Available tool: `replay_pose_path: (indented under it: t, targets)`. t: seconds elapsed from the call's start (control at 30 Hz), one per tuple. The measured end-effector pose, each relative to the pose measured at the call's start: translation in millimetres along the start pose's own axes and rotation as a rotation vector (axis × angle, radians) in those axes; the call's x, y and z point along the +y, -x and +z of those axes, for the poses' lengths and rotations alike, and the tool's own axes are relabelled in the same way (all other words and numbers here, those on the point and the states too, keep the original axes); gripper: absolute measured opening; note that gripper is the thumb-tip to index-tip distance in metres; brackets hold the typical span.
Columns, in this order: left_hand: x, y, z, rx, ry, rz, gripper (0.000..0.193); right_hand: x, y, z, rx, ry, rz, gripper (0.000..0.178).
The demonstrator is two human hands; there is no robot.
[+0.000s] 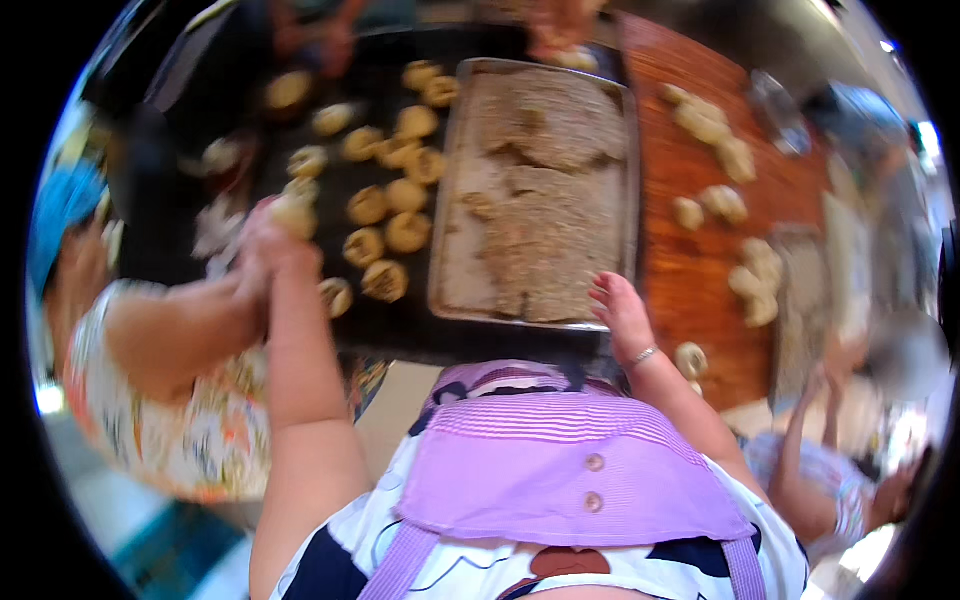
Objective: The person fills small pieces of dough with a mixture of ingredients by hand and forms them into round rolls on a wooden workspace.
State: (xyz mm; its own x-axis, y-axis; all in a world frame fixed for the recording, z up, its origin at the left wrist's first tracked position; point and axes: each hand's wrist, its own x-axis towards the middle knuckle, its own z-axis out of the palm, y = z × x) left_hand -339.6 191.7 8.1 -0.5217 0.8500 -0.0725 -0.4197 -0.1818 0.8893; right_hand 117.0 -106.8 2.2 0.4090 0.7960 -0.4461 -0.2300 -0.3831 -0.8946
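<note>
On the left, my left hand [290, 252] reaches over the dark work surface, beside a co-worker's hand [255, 262] that overlaps it. At its fingertips is a pale dough piece [295, 214]; blur hides whether my fingers grip it. My right hand [624, 316], with a bracelet at the wrist, hovers by the near right corner of a metal tray [455, 240]. Its fingers are apart and nothing is in them. A crumbly, grainy brownish filling [545, 235] covers much of the tray. Left of the tray sit several round dough buns [406, 232] with dark centres.
A reddish wooden board [690, 280] on the right carries several pale dough lumps [705, 122]. A clear container [780, 112] stands at its far side. Co-workers stand at the left and right, and other people's hands [560, 30] work along the far edge.
</note>
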Motion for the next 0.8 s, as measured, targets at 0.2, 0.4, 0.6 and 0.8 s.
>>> replay_pose_path:
  t: [0.2,0.4,0.6,0.8]
  targets:
    - [-76,-84,-22,-0.179,-0.874,0.329,0.042,21,-13,-79,0.200,0.180,-0.331,0.039]
    - [-109,-15,7,-0.458,-0.795,0.223,0.042,39,-46,-166,0.570,0.005,-0.391,0.013]
    - [-70,146,26,-0.527,-1.038,0.074,0.026,-16,-137,-193,0.376,0.097,-0.357,0.023]
    - [-80,245,26,-0.692,-1.141,0.394,0.026,-39,-223,-180,0.876,0.564,-0.097,0.084]
